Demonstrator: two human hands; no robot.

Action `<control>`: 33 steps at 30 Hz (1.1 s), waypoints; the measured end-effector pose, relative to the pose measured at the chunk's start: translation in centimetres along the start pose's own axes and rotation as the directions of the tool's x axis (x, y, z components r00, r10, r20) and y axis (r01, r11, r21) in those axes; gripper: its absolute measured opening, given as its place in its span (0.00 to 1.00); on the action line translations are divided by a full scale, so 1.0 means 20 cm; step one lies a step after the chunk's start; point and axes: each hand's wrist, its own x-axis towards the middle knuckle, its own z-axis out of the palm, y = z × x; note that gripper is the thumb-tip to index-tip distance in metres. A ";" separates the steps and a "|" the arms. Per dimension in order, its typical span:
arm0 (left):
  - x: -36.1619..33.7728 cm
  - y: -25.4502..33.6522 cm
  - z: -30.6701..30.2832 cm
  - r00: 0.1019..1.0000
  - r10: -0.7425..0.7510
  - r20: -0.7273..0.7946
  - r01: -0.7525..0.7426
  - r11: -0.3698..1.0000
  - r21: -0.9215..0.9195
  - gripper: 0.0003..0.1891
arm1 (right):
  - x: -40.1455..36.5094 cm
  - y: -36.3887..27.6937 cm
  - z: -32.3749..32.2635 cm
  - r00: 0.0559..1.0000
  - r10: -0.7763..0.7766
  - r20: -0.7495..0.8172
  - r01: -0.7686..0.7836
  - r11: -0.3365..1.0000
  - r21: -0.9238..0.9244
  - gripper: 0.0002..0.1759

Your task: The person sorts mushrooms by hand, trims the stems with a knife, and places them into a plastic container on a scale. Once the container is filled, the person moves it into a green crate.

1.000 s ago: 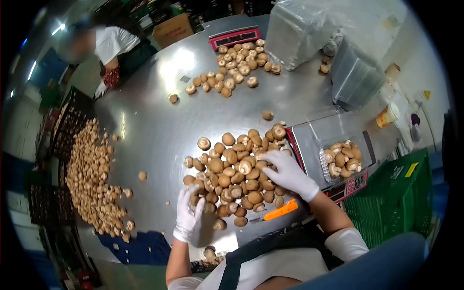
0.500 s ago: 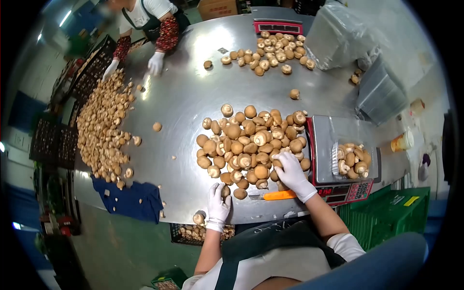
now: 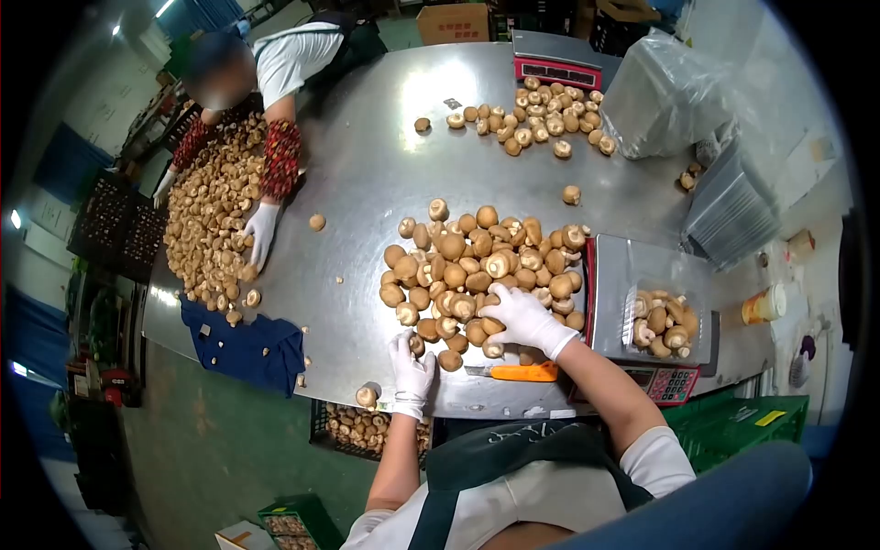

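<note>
Gloved in white, my left hand (image 3: 412,374) is at the near edge of the mushroom pile (image 3: 458,266), fingers curled round a mushroom (image 3: 417,346). My right hand (image 3: 524,321) lies over the pile's lower right part, its fingers bent on a brown mushroom (image 3: 491,324). An orange-handled knife (image 3: 522,372) rests on the metal table just below my right hand. To the right, a clear tray of mushrooms (image 3: 662,323) sits on a scale (image 3: 605,275) with a red keypad side. A single mushroom (image 3: 367,396) is left of my left wrist.
A co-worker (image 3: 302,60) reaches over another mushroom heap (image 3: 206,202) at the left. A blue cloth (image 3: 246,348) hangs at the table edge. Stacked clear trays (image 3: 733,206), a cup (image 3: 763,304) and a second scale (image 3: 557,66) stand farther off. Below the edge is a mushroom crate (image 3: 357,431).
My right hand has moved left over the pile, onto a different spot. The co-worker has leaned farther over the left heap. The whole view has shifted a little.
</note>
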 end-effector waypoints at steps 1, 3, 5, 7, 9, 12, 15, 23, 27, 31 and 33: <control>0.00 0.01 0.01 1.000 0.005 -0.005 -0.005 1.000 -0.002 0.31 | 0.00 0.03 -0.01 0.999 -0.048 0.024 0.047 0.998 0.051 0.29; -0.01 0.07 0.03 0.976 0.116 -0.185 -0.074 0.973 0.220 0.31 | -0.04 0.03 -0.06 0.992 0.093 -0.090 -0.055 0.933 0.355 0.23; 0.04 0.15 0.03 0.981 0.092 -0.168 -0.058 0.979 0.195 0.33 | -0.07 0.06 0.01 0.916 0.277 -0.289 -0.025 0.759 0.650 0.23; 0.11 0.24 0.06 0.969 0.238 -0.061 -0.211 0.935 0.286 0.33 | -0.08 0.07 0.02 0.838 0.446 -0.316 0.060 0.499 0.864 0.19; 0.19 0.36 0.08 0.942 0.333 0.033 -0.306 0.817 0.489 0.34 | -0.09 0.08 0.03 0.783 0.620 0.039 0.187 -0.295 0.937 0.19; 0.30 0.29 0.18 0.908 0.323 0.265 -0.411 0.808 0.422 0.33 | -0.17 0.09 -0.07 0.836 0.463 0.297 0.235 -0.789 0.568 0.27; 0.33 0.26 0.21 0.914 0.316 0.254 -0.398 0.816 0.420 0.30 | -0.23 0.11 -0.11 0.961 0.144 0.235 0.100 -0.977 0.191 0.37; 0.34 0.22 0.18 0.956 0.293 -0.007 -0.291 0.951 0.105 0.31 | -0.30 0.05 -0.19 0.981 0.104 0.166 0.110 -0.993 -0.029 0.35; 0.35 0.26 0.18 0.984 -0.115 -0.136 0.006 0.785 -0.619 0.27 | -0.27 0.06 -0.14 0.977 0.063 0.202 0.104 -0.975 -0.196 0.31; 0.29 0.33 0.10 0.885 -0.327 0.331 0.419 0.253 -0.872 0.24 | -0.23 0.05 -0.11 0.974 0.054 0.220 0.102 -0.972 -0.214 0.30; 0.25 0.36 0.08 0.689 -0.281 0.668 0.628 -0.229 -0.744 0.22 | -0.20 0.05 -0.13 0.969 0.090 0.230 0.111 -0.991 -0.080 0.32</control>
